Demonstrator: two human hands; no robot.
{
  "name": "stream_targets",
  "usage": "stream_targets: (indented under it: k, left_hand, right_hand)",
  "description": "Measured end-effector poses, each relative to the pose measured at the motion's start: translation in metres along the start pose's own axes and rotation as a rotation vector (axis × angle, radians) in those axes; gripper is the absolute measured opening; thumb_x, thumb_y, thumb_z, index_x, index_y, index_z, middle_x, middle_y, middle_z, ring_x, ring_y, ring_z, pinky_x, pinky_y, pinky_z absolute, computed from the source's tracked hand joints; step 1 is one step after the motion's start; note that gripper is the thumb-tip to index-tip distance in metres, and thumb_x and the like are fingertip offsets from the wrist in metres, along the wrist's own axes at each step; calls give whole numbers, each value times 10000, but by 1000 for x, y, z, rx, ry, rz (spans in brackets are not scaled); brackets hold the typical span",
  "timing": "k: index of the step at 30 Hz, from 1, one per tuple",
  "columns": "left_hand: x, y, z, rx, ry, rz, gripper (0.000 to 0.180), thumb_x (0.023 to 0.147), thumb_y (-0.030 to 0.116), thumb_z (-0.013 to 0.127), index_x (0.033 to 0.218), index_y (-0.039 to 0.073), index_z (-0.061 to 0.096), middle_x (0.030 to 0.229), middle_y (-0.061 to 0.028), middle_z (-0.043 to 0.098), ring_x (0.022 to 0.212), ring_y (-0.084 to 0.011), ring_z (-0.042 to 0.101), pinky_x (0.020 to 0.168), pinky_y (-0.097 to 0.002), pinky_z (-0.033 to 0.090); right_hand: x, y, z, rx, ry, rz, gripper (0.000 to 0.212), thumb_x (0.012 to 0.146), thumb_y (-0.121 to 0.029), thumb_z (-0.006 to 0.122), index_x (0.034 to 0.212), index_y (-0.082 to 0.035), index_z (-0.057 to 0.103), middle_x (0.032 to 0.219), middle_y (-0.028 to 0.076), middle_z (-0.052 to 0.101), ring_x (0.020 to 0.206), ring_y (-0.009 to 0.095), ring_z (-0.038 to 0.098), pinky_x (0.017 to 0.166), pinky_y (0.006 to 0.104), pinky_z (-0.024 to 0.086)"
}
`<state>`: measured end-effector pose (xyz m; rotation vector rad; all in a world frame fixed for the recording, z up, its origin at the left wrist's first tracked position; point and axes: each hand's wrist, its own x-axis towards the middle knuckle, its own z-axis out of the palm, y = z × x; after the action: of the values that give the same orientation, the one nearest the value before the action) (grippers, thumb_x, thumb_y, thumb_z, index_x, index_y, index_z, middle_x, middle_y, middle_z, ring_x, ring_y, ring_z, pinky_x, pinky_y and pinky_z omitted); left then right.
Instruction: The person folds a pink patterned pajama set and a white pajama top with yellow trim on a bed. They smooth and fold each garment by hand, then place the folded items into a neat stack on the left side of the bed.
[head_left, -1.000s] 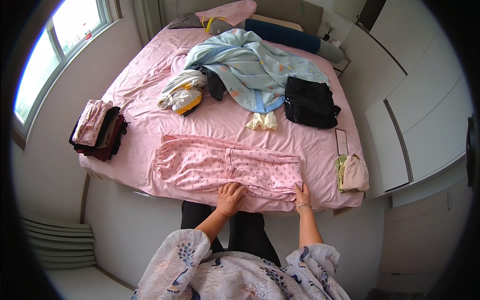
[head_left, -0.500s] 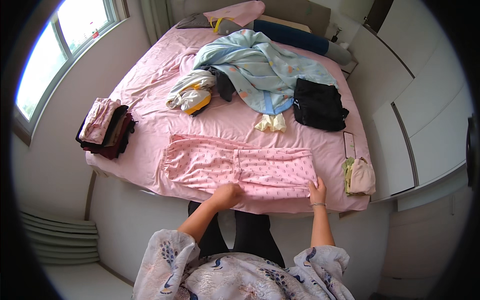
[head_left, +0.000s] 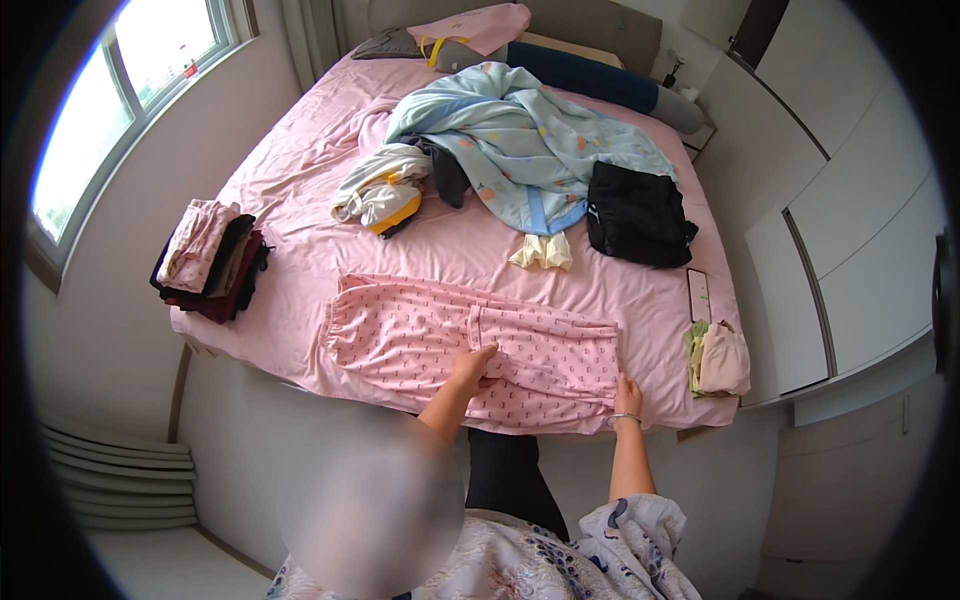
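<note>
We see the pink patterned garment [head_left: 400,335] lying across the bed [head_left: 285,300] at its 6 o'clock end. Our right hand [head_left: 627,397] grasps its 4 o'clock corner; our left hand [head_left: 470,370] touches its middle, fingers possibly gripping, we cannot tell. We expect light, soft, floppy cloth, best held by both 3 o'clock corners.

Bed [head_left: 290,240]: matt, wrinkled cloth. Pink garment [head_left: 410,330] on bed's nr edge: matt cloth, sl. crinkled. Wardrobe [head_left: 870,235] R of bed: smooth, low-sheen.
</note>
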<state>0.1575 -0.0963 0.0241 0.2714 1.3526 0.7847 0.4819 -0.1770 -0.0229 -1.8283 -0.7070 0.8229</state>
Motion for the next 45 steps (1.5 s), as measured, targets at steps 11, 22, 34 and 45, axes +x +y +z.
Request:
stream_targets:
  k: [11, 22, 34, 45]
  left_hand:
    - [-27, 83, -153, 0, -109, 767, 287, 752, -30, 572, 1030, 42, 573, 881, -43, 626, 767, -121, 599, 682, -248, 502]
    - [-11, 78, -185, 957, 795, 975, 519, 718, 144, 596, 1216, 112, 453, 1056, -129, 576, 974, -303, 549, 822, -376, 431]
    - [20, 94, -218, 991, 694, 1208, 356, 767, 106, 532, 1117, 166, 522, 1022, -70, 574, 935, -292, 551, 787, -413, 439]
    - [26, 111, -257, 582, 310, 516, 459, 627, 224, 697, 998, -20, 578, 806, -117, 623, 671, -210, 588, 600, -308, 465]
  right_hand:
    - [-36, -41, 44, -129, -301, -127, 509, 818, -194, 633, 1212, 25, 398, 871, 109, 615, 774, 137, 579, 725, 260, 465]
    - [-80, -97, 139, -456, -134, -844, 519, 694, -100, 635, 1183, -36, 474, 1161, 209, 484, 1079, 356, 459, 924, 395, 376]
    - [-82, -71, 151, -473, -97, -767, 472, 737, -196, 650, 1161, -50, 503, 1199, 183, 463, 1092, 315, 449, 930, 397, 365]
    - [-35, -55, 127, 58, -412, 0, 267, 819, -152, 604, 1035, 2, 573, 881, 31, 609, 758, 114, 548, 698, 252, 448]
